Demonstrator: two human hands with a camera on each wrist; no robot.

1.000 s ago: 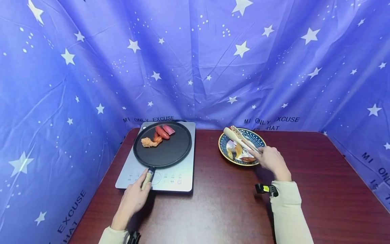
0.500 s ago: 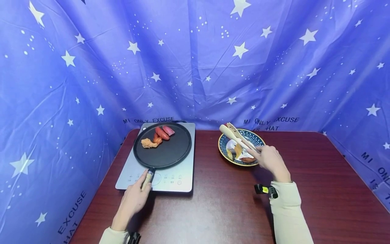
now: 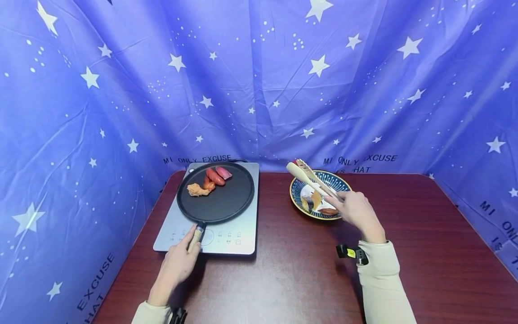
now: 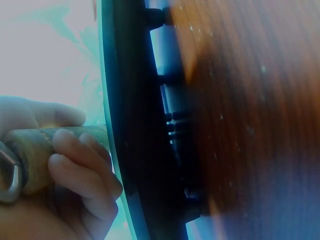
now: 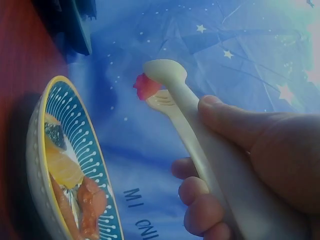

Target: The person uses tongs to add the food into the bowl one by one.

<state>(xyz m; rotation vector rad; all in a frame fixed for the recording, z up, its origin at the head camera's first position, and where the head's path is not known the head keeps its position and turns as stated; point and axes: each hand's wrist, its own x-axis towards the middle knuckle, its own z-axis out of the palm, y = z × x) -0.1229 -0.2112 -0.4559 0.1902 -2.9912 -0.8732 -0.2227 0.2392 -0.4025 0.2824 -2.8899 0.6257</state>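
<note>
My left hand [image 3: 178,261] grips the wooden handle [image 3: 196,239] of a round black frying pan [image 3: 228,202]. In the left wrist view, its fingers curl round that handle. The pan sits on a silver induction cooktop [image 3: 248,229]. Tan beige-headed tongs [image 3: 309,177] are in my right hand [image 3: 360,213], their heads raised over the far left rim of a blue-patterned plate [image 3: 343,182]. Between the tong heads, in the right wrist view, is a small pinkish-red food piece [image 5: 146,87], mostly covered. Its kind does not show.
Red sausage-like pieces [image 3: 215,176], a pink piece [image 3: 224,172] and a fried chicken-like piece [image 3: 197,190] lie in the pan. Several food pieces, including a yellow one [image 5: 65,167], lie on the plate. A star-print curtain [image 3: 259,90] hangs behind the dark red table [image 3: 291,270].
The tongs have risen and shifted left with the red piece, from over the plate to its far left rim. My right hand has moved slightly left; the left hand and pan stay still.
</note>
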